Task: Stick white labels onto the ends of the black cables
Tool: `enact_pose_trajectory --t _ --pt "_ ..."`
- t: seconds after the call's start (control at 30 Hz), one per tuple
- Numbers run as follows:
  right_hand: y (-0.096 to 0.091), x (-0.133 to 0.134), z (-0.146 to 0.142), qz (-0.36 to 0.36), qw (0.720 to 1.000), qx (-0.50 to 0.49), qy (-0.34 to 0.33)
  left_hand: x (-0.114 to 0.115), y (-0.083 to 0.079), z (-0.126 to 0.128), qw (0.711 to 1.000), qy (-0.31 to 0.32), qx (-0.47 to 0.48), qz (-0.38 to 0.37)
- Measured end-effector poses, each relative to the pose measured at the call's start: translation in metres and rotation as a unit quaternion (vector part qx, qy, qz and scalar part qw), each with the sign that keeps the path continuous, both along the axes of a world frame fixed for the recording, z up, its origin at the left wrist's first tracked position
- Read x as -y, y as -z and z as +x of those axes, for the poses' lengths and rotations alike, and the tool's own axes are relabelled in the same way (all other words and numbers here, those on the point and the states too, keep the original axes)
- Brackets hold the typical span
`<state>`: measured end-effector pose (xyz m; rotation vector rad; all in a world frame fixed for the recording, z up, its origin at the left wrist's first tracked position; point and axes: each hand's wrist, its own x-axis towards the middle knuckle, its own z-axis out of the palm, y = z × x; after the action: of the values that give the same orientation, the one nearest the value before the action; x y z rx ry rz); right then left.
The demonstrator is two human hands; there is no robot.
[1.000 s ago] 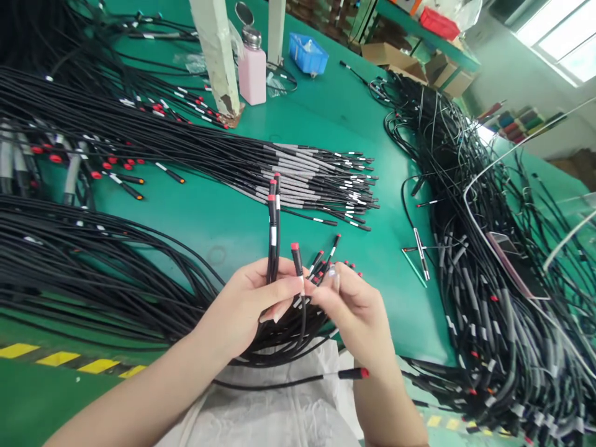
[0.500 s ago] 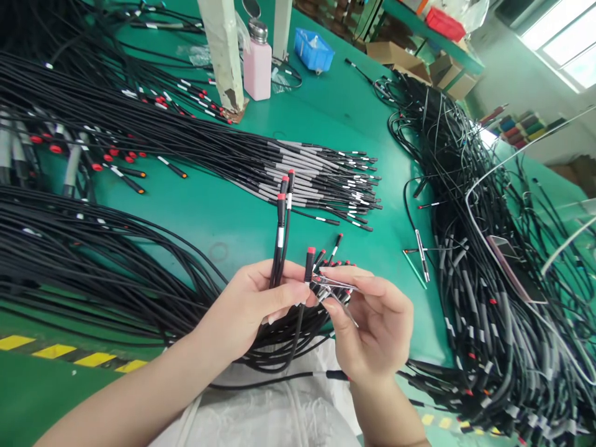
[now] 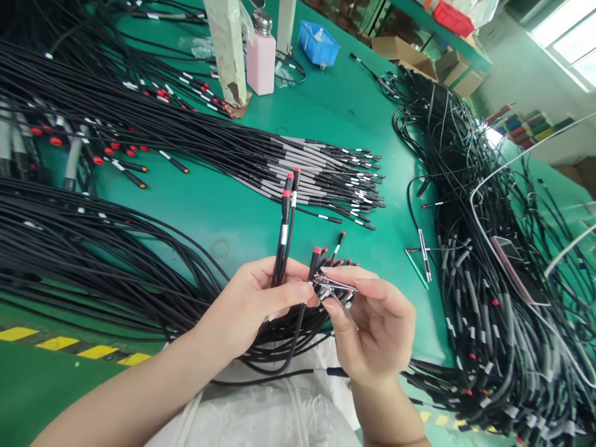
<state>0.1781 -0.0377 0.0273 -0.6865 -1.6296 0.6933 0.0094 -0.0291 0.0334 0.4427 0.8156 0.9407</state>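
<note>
My left hand [image 3: 261,298] is closed round several black cables [image 3: 284,248] whose red-capped ends point up and away from me. Between its thumb and fingers, one more red-tipped cable end [image 3: 315,264] stands nearly upright. My right hand [image 3: 377,316] pinches a small silver nail clipper [image 3: 335,287], its lever and body spread apart between thumb and fingers. The clipper's jaws are at the cable just below that connector; whether they touch it is hidden by my fingertips. Behind the clipper lies a bunch of red-tipped cables [image 3: 342,239], partly covered by my right hand.
Black cable bundles [image 3: 177,121] with grey sleeves stretch across the green table [image 3: 344,118]. A large cable heap [image 3: 503,298] runs along the right, with a phone [image 3: 514,267] on it. A pen [image 3: 424,254], pink bottle [image 3: 261,62], white post [image 3: 226,56] and blue bin [image 3: 319,45] are further off.
The upright connector has tilted slightly right, toward the clipper. Both hands keep nearly the same place and hold; the whole view has shifted a little.
</note>
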Motion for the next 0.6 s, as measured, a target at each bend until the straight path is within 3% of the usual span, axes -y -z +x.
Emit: enact_pose_trajectory --t 0.4,0.6 --pt "0.0039 0.0028 -0.0009 0.010 0.996 0.059 0.065 0.0023 -0.0014 0.0002 1.000 0.008 -0.025 -0.012" --pt "0.0048 0.0049 -0.0068 -0.035 0.995 -0.028 0.091 0.0022 -0.0028 -0.0015 0.999 0.024 -0.024 0.002"
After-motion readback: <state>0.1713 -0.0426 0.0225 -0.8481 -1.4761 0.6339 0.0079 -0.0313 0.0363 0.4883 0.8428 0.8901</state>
